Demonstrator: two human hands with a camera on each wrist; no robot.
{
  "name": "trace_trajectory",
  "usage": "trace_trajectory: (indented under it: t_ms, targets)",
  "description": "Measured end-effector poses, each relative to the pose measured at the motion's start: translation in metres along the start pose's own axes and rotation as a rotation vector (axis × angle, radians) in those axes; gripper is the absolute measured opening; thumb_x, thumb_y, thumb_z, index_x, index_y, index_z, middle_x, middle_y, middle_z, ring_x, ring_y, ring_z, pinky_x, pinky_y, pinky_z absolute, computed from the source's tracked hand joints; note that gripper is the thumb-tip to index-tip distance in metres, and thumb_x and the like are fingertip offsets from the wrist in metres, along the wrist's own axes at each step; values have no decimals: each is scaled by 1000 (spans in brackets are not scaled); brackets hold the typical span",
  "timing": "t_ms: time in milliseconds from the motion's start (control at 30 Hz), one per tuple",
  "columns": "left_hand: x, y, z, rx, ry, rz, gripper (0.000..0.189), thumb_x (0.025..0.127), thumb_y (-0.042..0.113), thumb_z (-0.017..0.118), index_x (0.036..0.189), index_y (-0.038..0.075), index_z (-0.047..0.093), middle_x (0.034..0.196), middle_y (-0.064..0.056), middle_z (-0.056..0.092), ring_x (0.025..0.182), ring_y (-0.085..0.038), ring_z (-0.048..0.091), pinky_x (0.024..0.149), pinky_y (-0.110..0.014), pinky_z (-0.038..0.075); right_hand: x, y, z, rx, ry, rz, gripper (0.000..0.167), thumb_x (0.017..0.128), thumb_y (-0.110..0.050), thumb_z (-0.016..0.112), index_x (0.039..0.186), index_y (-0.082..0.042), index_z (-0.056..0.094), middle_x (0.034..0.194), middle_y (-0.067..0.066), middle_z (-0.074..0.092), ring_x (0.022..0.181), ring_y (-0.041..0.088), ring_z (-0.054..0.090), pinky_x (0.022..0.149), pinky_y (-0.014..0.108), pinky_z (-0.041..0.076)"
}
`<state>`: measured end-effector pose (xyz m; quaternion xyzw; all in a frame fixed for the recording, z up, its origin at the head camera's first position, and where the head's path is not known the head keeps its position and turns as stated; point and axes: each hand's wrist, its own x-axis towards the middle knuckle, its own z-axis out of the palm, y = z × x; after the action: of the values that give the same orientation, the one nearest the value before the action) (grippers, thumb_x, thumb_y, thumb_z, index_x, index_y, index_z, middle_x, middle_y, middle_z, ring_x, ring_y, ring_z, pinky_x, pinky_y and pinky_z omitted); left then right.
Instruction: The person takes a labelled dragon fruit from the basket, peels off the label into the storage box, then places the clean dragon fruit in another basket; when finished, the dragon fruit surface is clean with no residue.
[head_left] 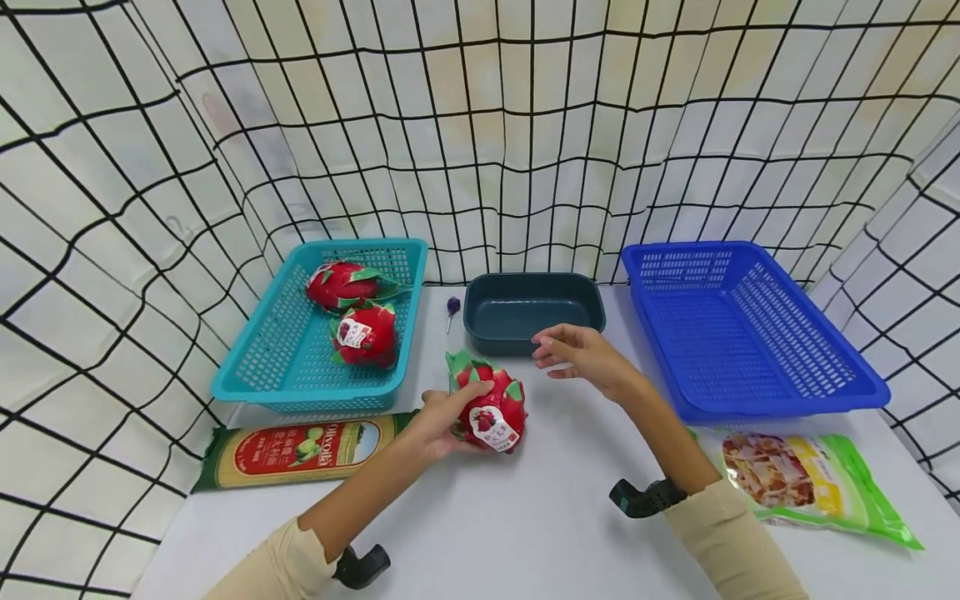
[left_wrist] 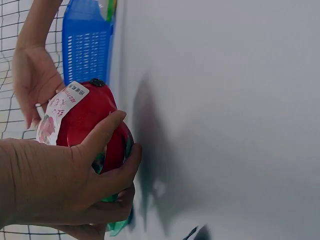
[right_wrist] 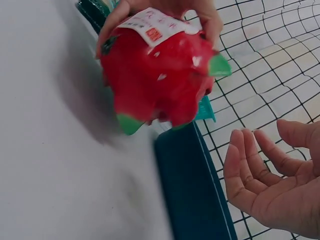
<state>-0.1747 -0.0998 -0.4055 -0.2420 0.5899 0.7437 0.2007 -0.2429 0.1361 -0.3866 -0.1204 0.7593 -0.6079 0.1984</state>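
My left hand grips a red dragon fruit with green leaf tips and a white label, held above the table in front of the dark teal bin. In the left wrist view the thumb and fingers wrap around the dragon fruit, its shadow falling on the white surface. My right hand hovers to the right of the fruit, near the bin's front edge, holding nothing; the right wrist view shows that hand with fingers loosely bent. Two more dragon fruits lie in the turquoise basket at left.
A small dark teal bin stands at the back centre, with a purple lollipop to its left. The blue basket is at right, a green food bag before it. A spaghetti pack lies at front left. Black netting surrounds the table.
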Motion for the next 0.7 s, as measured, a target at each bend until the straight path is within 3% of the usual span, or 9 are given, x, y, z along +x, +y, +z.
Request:
trace_trajectory:
  t_ms: [133, 300, 567, 700]
  targets:
    - [5, -9, 8, -52, 15, -40, 105, 85, 39, 74, 148, 9, -5, 145, -22, 29, 136, -40, 31, 92, -61, 50, 0, 5, 1, -7, -8, 11, 40, 102, -28, 51, 130, 1, 53, 123, 23, 62, 111, 31, 65, 91, 36, 57]
    - [12, -5, 14, -73, 23, -63, 110, 84, 47, 73, 150, 12, -9, 144, -22, 28, 134, -43, 33, 88, -62, 51, 1, 6, 6, -20, -7, -2, 36, 101, -27, 54, 126, -1, 57, 126, 25, 61, 114, 36, 62, 91, 38, 57]
    - [24, -2, 22, -10, -44, -85, 105, 85, 48, 71, 147, 11, -6, 138, -22, 39, 125, -45, 49, 83, -54, 56, 2, 7, 17, -121, 19, -41, 30, 98, -26, 60, 117, -2, 62, 114, 22, 63, 97, 24, 59, 90, 49, 54]
    - [27, -2, 25, -10, -68, -94, 110, 84, 50, 72, 147, 11, -10, 138, -22, 39, 125, -45, 50, 85, -53, 56, 1, 9, 18, -182, 50, -46, 27, 96, -25, 62, 112, -4, 64, 105, 16, 65, 91, 29, 58, 82, 45, 55]
